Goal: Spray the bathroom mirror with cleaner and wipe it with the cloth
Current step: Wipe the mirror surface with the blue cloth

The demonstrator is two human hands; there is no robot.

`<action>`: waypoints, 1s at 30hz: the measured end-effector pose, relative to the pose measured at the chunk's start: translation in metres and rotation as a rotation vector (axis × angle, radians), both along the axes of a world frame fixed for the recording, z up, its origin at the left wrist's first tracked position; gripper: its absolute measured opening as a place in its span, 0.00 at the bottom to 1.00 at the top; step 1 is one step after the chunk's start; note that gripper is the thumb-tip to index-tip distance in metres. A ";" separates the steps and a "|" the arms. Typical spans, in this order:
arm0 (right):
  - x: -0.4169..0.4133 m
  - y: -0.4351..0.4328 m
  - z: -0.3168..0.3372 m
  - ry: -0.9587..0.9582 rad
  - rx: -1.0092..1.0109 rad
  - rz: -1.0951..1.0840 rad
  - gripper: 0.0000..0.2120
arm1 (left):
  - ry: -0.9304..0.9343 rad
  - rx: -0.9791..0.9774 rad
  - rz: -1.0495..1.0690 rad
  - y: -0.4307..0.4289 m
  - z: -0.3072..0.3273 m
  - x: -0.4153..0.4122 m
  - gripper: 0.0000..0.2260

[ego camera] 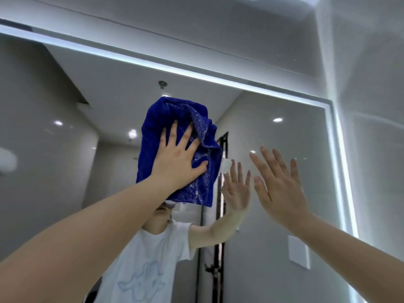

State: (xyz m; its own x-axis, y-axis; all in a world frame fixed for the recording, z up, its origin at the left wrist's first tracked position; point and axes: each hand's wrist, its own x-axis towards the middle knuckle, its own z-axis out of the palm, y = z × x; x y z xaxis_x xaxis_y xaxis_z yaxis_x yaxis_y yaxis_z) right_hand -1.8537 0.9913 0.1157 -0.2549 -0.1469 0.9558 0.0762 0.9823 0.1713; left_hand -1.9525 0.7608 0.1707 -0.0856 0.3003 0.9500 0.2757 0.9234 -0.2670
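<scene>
A glowing light strip (175,69) runs beside glossy grey wall tiles (371,95).

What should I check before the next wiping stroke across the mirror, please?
1. Left hand flat on the blue cloth, fingers spread: ok.
2. Cloth held up against the mirror: ok.
3. Cloth lying smooth: not ok, its right side is bunched into folds.
4. Cleaner on the cloth: ok, white flecks show on it.
5. Right hand empty, with straight fingers: ok. Whether it touches the glass: cannot tell.
6. Spray bottle within reach: cannot tell, it is not in view.
</scene>
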 end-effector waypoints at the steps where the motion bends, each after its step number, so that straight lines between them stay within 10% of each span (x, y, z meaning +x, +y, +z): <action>1: 0.005 0.017 -0.006 -0.026 -0.015 -0.010 0.25 | 0.000 -0.011 -0.001 0.017 -0.001 0.002 0.33; 30: 0.020 0.239 -0.105 -0.078 -0.586 0.295 0.25 | -0.122 -0.468 -0.175 0.367 -0.126 0.046 0.33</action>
State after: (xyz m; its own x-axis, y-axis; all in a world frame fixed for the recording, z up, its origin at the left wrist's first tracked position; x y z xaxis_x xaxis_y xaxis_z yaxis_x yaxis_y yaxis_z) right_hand -1.8334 1.2298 0.0105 -0.3554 0.3178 0.8790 -0.2013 0.8923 -0.4040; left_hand -1.9065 1.1277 0.0444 -0.0979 0.7107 0.6967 0.4699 0.6501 -0.5971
